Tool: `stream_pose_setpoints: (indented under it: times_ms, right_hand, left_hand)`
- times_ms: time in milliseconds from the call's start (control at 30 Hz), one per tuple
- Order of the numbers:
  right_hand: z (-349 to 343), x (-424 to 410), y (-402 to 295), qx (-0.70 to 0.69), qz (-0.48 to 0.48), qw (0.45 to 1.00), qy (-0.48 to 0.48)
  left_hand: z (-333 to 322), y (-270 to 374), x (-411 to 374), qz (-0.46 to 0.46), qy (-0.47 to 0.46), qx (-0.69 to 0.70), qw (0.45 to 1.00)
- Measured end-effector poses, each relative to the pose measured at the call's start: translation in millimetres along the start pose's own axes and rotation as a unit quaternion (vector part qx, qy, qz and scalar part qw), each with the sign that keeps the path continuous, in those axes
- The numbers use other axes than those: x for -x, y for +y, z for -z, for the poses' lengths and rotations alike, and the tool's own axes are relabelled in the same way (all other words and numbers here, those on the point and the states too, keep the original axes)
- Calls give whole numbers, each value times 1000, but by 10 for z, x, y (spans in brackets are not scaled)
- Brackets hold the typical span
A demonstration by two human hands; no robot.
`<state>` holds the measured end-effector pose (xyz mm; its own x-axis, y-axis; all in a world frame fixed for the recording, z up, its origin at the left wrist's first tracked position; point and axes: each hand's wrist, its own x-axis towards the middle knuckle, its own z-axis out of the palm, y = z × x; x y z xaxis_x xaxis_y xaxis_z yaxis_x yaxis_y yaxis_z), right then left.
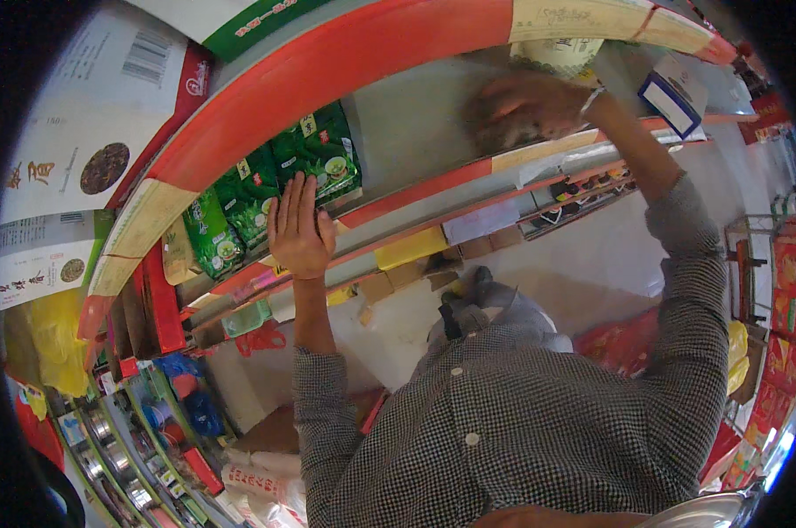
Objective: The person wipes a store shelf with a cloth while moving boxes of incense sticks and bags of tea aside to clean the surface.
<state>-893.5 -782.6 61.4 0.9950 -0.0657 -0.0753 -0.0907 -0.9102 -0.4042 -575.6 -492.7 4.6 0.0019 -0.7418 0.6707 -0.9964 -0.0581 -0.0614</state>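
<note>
My left hand (300, 232) lies flat with its fingers stretched out over the lower edges of green tea packets. One glossy green packet (322, 155) is under its fingertips, and a second green packet (244, 191) is just left of the fingers. A third green packet (214, 234) leans farther left along the same shelf. My right hand (536, 109) is over the bare grey shelf board (411, 105), blurred by motion. Something dark and mottled shows beneath its fingers, too smeared to name. Close above the right hand stands a pale printed package (556, 56).
A blue-and-white box (674, 99) stands at the shelf's right end. The upper shelf's red edge strip (345, 59) curves above both hands. Large white tea boxes (87, 112) rise at the upper left. Lower shelves hold pans and small goods (117, 455). Red packages (784, 317) line the far right.
</note>
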Motion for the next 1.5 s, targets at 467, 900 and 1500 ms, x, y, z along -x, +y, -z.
stream_pose_setpoints:
  times_ms: [467,900,1500]
  right_hand:
    - [-129,-267,-560,64,-103,990,-75]
    - [444,853,-541,327,-131,907,231]
    - [-798,1508,189,157,-94,903,389]
  left_hand:
    - [-14,23,35,-10,0,12,1000]
    - [98,320,-62,-2,10,-52,999]
    - [65,2593,435,642,128,608,448]
